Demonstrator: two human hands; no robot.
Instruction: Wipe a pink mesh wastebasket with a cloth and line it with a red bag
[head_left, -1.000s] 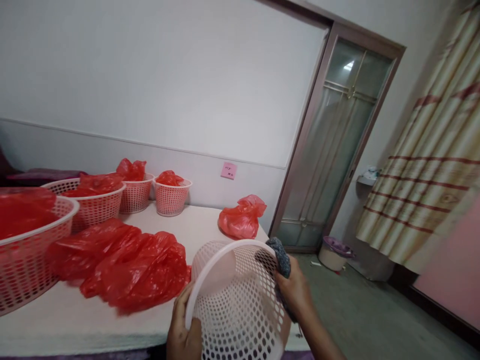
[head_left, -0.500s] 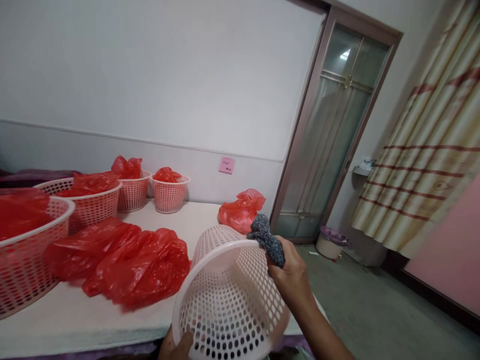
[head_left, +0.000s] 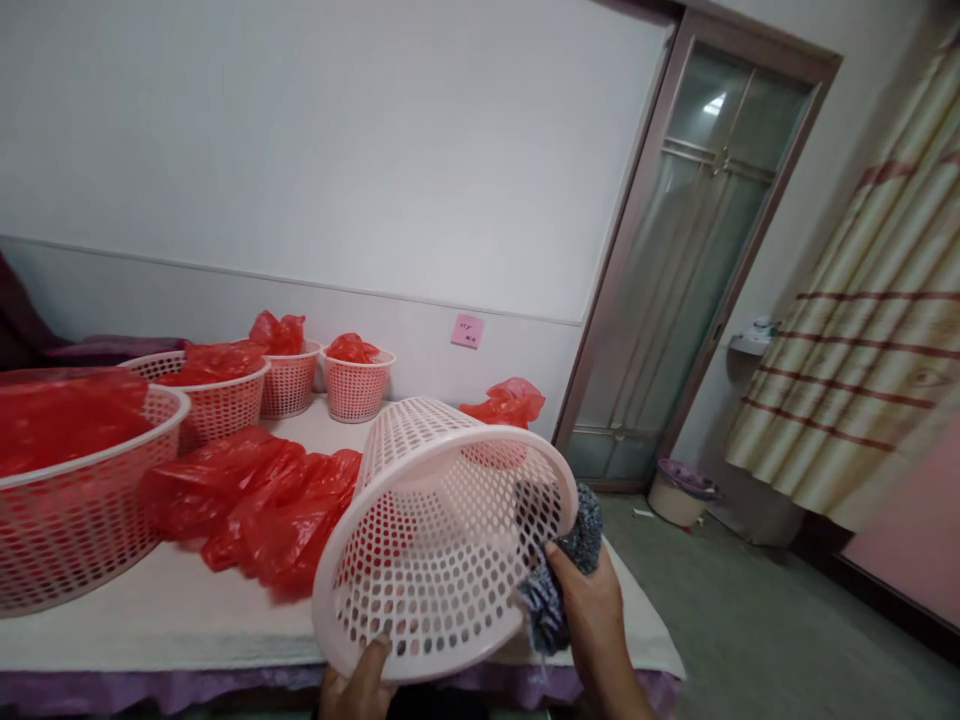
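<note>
My left hand (head_left: 358, 686) grips the lower rim of a pale pink perforated plastic basket (head_left: 439, 530), which is tilted with its mouth toward me. At the basket's right side, my right hand (head_left: 589, 612) is closed on a grey speckled cloth (head_left: 559, 580) pressed against the outer wall near the rim. The basket hangs above the front edge of the white-topped table (head_left: 187, 620).
Loose red plastic bags (head_left: 255, 500) lie on the table. Several pink baskets lined with red bags stand at the left and back, such as the large one (head_left: 82, 480). Another red bag (head_left: 510, 402) sits behind. A glass door (head_left: 675, 250) and a curtain (head_left: 877, 340) are at right.
The basket has been lifted and turned so its mouth faces me more. My right hand with the cloth moved from the top rim down to the right side wall.
</note>
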